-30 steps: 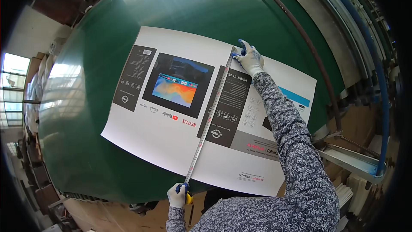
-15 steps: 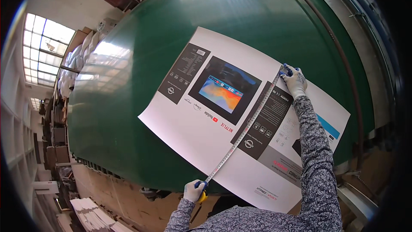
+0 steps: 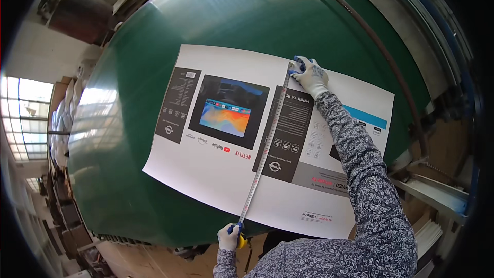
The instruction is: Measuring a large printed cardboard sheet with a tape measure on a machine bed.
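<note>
A large white printed sheet (image 3: 206, 170), with dark panels and a coloured screen picture, lies upside down to me on the green table. Across it, from near edge to far edge, runs the pulled-out blade of a tape measure (image 3: 266, 146). My left hand (image 3: 226, 237), in a white glove with blue fingertips, is closed round the yellow case at the sheet's near edge. At the far edge my right hand (image 3: 312, 76), gloved alike, pinches the blade's end against the sheet with bent fingers. My right forearm covers part of the sheet's right side.
The green table (image 3: 118, 149) has a shiny curved surface. A dark bar (image 3: 370, 25) arches along its right side, beside metal rails. Beyond the left edge are white bags (image 3: 62, 123) and a window (image 3: 25, 108). A rusty drum (image 3: 82, 15) stands at the far left.
My view has turned, so the sheet and tape appear rotated and further left. Both hands keep their hold on the tape measure, and the blade still spans the sheet.
</note>
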Tool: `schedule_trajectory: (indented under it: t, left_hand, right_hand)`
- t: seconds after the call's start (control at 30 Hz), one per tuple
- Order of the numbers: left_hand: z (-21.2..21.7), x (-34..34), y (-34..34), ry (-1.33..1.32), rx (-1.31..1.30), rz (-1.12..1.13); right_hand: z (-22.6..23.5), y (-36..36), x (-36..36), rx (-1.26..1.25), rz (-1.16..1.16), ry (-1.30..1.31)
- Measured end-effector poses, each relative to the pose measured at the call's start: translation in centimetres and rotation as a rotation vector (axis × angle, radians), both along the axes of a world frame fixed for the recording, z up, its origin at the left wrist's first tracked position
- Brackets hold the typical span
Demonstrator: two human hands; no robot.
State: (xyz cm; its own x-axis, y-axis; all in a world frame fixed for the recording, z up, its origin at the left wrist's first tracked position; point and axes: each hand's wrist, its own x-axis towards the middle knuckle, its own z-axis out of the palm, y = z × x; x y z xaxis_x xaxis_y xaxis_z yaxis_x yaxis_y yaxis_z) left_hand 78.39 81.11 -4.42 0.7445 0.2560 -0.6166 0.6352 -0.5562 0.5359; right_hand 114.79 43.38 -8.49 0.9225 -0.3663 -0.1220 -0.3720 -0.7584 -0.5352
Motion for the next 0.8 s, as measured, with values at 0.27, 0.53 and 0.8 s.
schedule_trajectory:
  t: [0.27, 0.53, 0.8]
  left_hand:
    - [0.0, 0.5, -0.5, 0.044, -0.041, 0.053]
    - [-0.3, -0.1, -0.5, 0.045, -0.063, 0.04]
    - [-0.5, 0.3, 0.3, -0.001, 0.009, -0.025]
  right_hand:
    - [0.5, -0.9, -0.2, 0.036, -0.012, 0.044]
    - [-3.1, -0.4, -0.8, -0.112, 0.007, -0.089]
    - [-5.6, -3.4, 2.4, -0.254, 0.391, -0.304]
